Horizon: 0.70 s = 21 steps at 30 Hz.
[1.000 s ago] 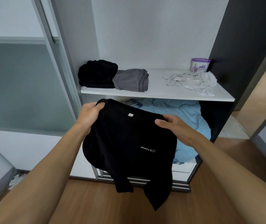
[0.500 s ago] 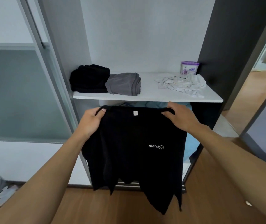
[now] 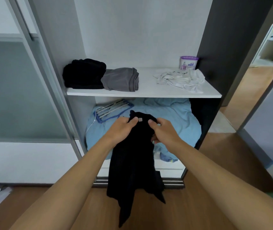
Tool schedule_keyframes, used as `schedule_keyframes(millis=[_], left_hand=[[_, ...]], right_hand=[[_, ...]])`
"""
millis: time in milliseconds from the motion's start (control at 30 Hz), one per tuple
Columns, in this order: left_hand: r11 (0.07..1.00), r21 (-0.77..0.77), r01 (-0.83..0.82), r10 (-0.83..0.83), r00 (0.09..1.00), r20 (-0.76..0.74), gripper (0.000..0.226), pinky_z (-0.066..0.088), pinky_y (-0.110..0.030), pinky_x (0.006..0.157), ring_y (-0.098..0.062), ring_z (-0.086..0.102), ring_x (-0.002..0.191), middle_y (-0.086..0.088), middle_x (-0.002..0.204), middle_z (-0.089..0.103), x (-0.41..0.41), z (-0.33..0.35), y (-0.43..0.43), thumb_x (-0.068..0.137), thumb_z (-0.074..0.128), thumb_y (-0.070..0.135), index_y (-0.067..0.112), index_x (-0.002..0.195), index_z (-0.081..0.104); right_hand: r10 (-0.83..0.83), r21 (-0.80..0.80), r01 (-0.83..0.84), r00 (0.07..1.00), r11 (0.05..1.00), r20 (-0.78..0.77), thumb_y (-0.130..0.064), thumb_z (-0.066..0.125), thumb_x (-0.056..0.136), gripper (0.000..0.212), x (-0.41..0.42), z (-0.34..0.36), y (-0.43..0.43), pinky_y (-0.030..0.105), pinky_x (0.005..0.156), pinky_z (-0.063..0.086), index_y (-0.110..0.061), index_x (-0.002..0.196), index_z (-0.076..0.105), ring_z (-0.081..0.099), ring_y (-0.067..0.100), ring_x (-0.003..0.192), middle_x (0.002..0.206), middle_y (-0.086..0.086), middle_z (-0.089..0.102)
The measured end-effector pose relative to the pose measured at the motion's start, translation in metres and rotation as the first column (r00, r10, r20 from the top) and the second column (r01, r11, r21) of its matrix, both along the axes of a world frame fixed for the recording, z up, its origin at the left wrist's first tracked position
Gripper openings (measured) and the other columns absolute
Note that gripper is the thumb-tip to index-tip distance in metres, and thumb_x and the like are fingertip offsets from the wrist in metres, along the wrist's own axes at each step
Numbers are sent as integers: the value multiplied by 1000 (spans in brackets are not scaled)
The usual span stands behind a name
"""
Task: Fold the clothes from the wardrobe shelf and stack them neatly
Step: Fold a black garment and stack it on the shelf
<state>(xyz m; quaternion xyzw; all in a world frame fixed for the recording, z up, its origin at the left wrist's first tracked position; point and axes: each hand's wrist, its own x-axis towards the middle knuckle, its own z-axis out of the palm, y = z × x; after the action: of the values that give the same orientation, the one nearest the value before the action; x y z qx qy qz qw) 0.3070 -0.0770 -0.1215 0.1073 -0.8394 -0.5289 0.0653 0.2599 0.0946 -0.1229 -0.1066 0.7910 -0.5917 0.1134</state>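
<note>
A black T-shirt point(image 3: 132, 163) hangs in front of the wardrobe, doubled lengthwise into a narrow strip with its neck label on top. My left hand point(image 3: 122, 128) and my right hand point(image 3: 164, 130) grip its top edge close together, either side of the label. On the white shelf point(image 3: 145, 92) above lie a folded black garment point(image 3: 84, 73) at the left, a folded grey garment point(image 3: 121, 79) beside it, and a crumpled white garment point(image 3: 180, 78) at the right.
A purple-lidded tub point(image 3: 188, 62) stands at the shelf's back right. Below the shelf lies blue bedding point(image 3: 169, 118) with a blue-framed rack point(image 3: 114, 109) on it. A sliding door point(image 3: 19, 90) is at the left, a doorway at the right, wooden floor below.
My hands have come together from the shirt's shoulders, folding the spread shirt in half lengthwise, and they hold it lower than before. The printed logo is no longer visible.
</note>
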Motion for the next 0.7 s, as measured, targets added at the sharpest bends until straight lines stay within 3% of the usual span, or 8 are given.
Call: schedule_keyframes(millis=[200,333,367,433,500,533,633,700], left_hand=[[990,-104,93,-99,994,-55,52,38,-31,63,-12,53,65,-3,72,58,-4,-5,17,104,46,41,-2,83,64],[997,4,74,-74,996,-45,48,32,-31,62,-6,45,58,12,59,48,-2,-5,15,102,50,44,20,61,54],[995,41,89,-88,995,-37,48,32,-31,62,-4,44,56,14,56,47,-1,-4,14,100,53,45,24,58,54],[984,64,163,-163,987,-12,32,40,-30,67,-7,55,65,7,66,58,2,-3,13,93,65,43,17,73,69],[971,62,232,-232,973,-10,15,47,-26,69,-11,63,73,1,75,66,3,-5,11,90,71,25,10,88,71],[965,70,251,-251,968,-16,5,49,-21,67,-8,65,72,4,74,68,4,-4,10,90,69,13,15,86,72],[969,40,242,-242,970,-3,42,44,-13,55,1,58,58,17,59,60,4,-1,12,86,56,-3,32,66,68],[969,-11,247,-247,969,0,31,38,-15,51,0,49,51,17,54,51,4,4,17,80,55,6,28,60,62]], right_hand=[[76,-83,-70,995,994,66,-32,53,102,23,17,9,-3,23,47,52,-15,88,58,73,21,60,66,3,72],[180,-160,-161,977,974,114,-15,46,101,18,16,13,6,31,59,60,-10,100,63,76,29,73,79,12,77],[202,-135,-190,976,972,86,-10,44,99,23,16,13,9,31,61,61,-12,103,66,76,28,73,79,11,77],[234,-43,-234,972,971,-9,-3,40,97,33,15,10,13,27,61,58,-18,103,70,72,20,63,73,6,75],[257,54,-252,958,966,-124,-3,42,99,36,13,8,16,24,60,54,-22,102,72,65,10,57,65,0,72],[268,117,-248,943,962,-199,-4,44,99,36,11,7,19,23,63,51,-25,103,73,62,5,59,66,-6,70],[294,316,-164,857,934,-424,-13,59,92,26,7,7,25,27,75,47,-34,101,72,57,1,76,80,-22,61],[271,333,-97,805,938,-527,-23,68,84,20,7,8,27,29,81,45,-31,102,62,53,6,91,92,-17,55]])
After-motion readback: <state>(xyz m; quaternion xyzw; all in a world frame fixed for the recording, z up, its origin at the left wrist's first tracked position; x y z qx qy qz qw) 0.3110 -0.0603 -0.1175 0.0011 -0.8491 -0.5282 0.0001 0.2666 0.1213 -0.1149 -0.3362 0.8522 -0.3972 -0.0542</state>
